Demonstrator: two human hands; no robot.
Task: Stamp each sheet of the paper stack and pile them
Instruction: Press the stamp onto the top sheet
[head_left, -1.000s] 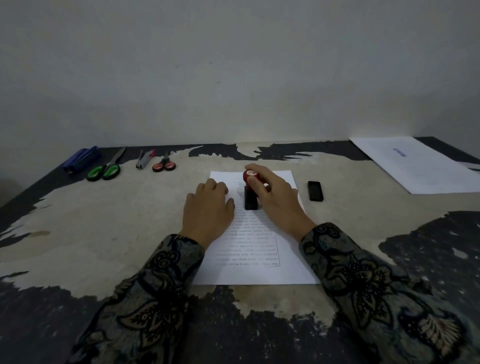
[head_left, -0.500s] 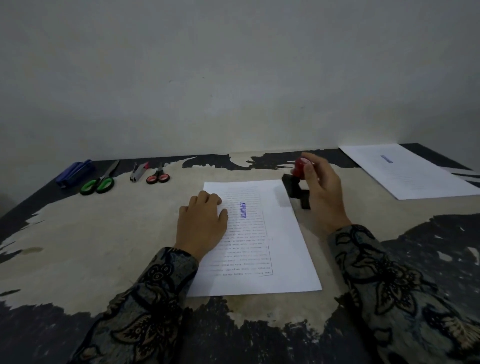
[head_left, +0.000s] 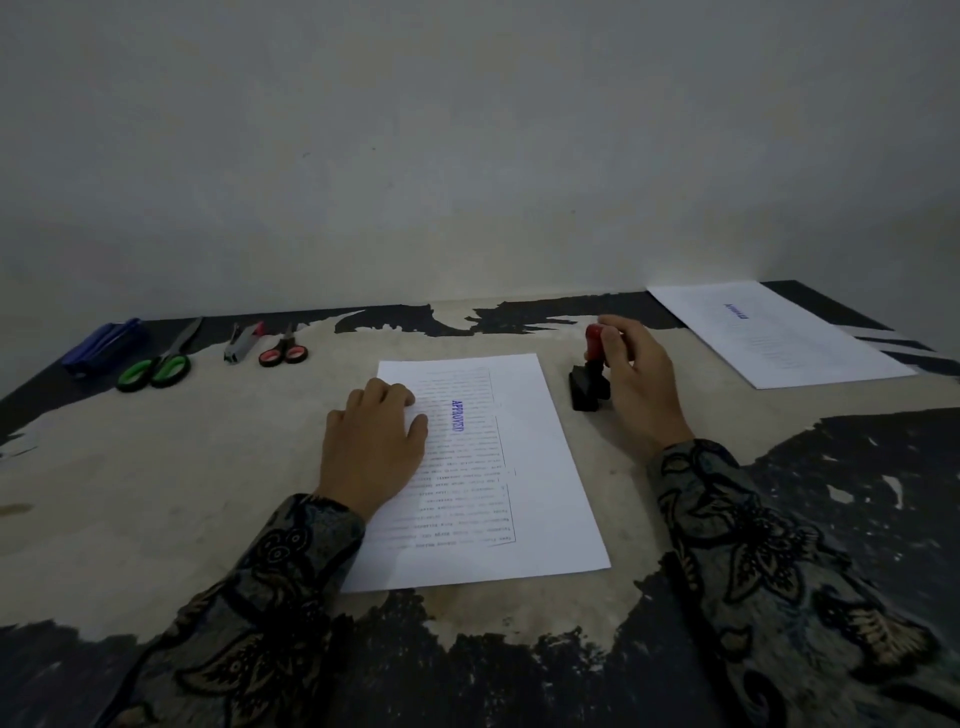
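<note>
Our left hand (head_left: 375, 447) lies flat with straight fingers on the sheet (head_left: 524, 467), which sits mid-surface (head_left: 182, 467) and bears a blue APPROVED mark (head_left: 457, 416). Our right hand (head_left: 636, 384) grips the stamp (head_left: 589, 376), its base down on the surface just right of the sheet. The pile (head_left: 779, 332) lies far right.

The table (head_left: 156, 467) looks rough and worn, with dark paint peeling off a pale, matt top. The sheet (head_left: 524, 467) in the middle and the pile (head_left: 810, 353) at the upper right are smooth white paper. The green scissors (head_left: 156, 364) at the upper left have shiny plastic handles and metal blades, and the sleeves (head_left: 769, 545) are patterned cloth.
</note>
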